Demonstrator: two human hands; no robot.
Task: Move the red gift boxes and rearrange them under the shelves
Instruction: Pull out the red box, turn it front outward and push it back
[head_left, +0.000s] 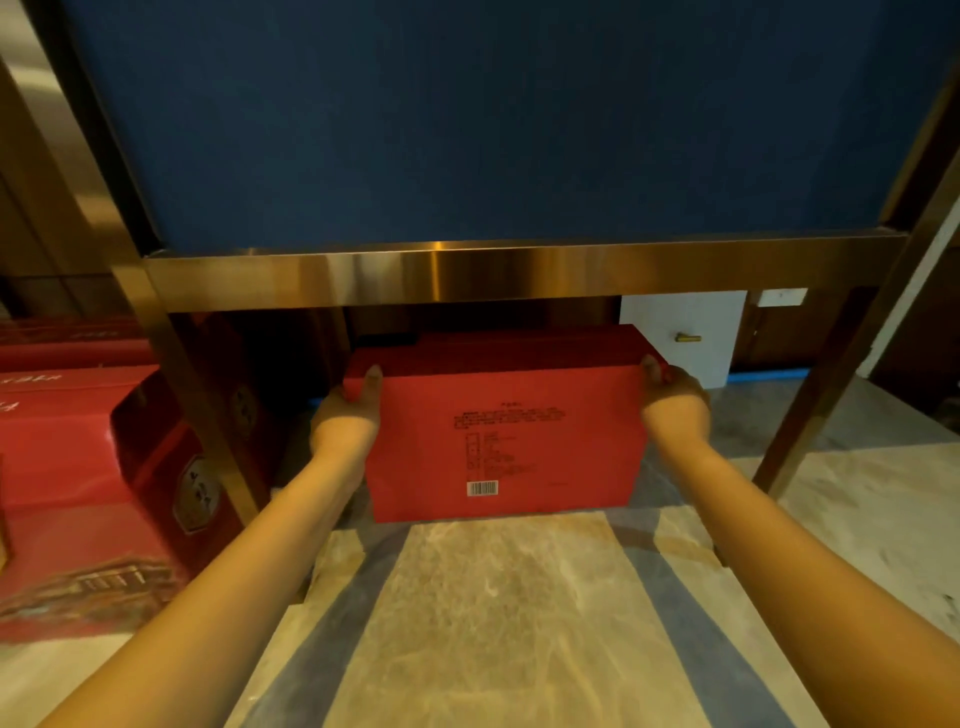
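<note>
A red gift box (506, 431) stands on edge on the floor, partly under the shelf's bronze front rail (519, 273). Its printed side with a barcode faces me. My left hand (345, 415) grips its left end, thumb over the top corner. My right hand (672, 400) grips its right end the same way. More red gift boxes (78, 467) are stacked at the left, beside the shelf's left leg (192, 405); one with a hexagon label (176, 467) leans against that leg.
The shelf has a dark blue back panel (493, 114) and a slanted right leg (826, 395). A white cabinet (685, 338) with a brass handle stands behind. The marble floor (509, 613) stretches in front of me.
</note>
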